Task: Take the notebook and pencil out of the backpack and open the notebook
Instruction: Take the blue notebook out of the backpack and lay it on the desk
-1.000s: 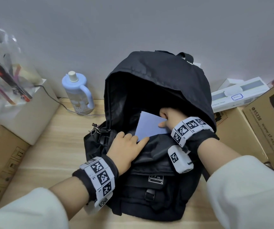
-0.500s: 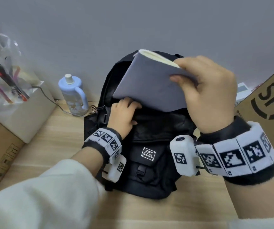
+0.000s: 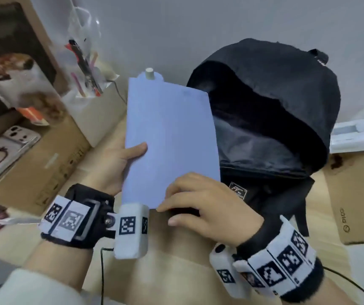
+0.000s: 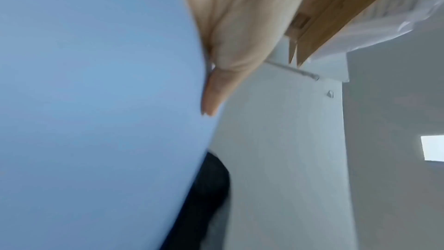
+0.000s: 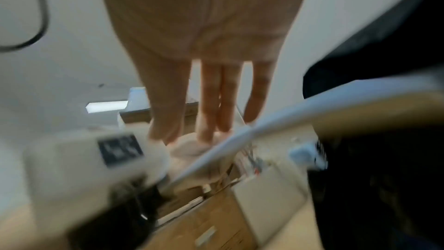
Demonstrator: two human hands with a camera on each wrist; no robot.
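Observation:
A pale blue notebook (image 3: 172, 139) is closed and held upright over the wooden table, left of the black backpack (image 3: 275, 106). My left hand (image 3: 130, 155) grips its left edge, thumb on the cover and fingers behind. In the left wrist view the notebook (image 4: 96, 102) fills the left side, with a fingertip (image 4: 213, 92) along its edge. My right hand (image 3: 198, 205) lies with straight fingers on the lower right corner; the right wrist view shows those fingers (image 5: 204, 102) reaching the notebook's edge (image 5: 264, 126). The backpack stands open, its inside dark. No pencil is visible.
A bottle's cap (image 3: 149, 74) pokes up behind the notebook. At the left are a cardboard box (image 3: 44, 161), a white box of pens (image 3: 93, 111) and phone cases (image 3: 5, 146). Right of the backpack lie a white box (image 3: 357, 137) and a cardboard box (image 3: 357, 194).
My right hand lifted the notebook out of the backpack and brought it left. The left hand left the backpack and took the notebook's left edge; the right hand's grip loosened.

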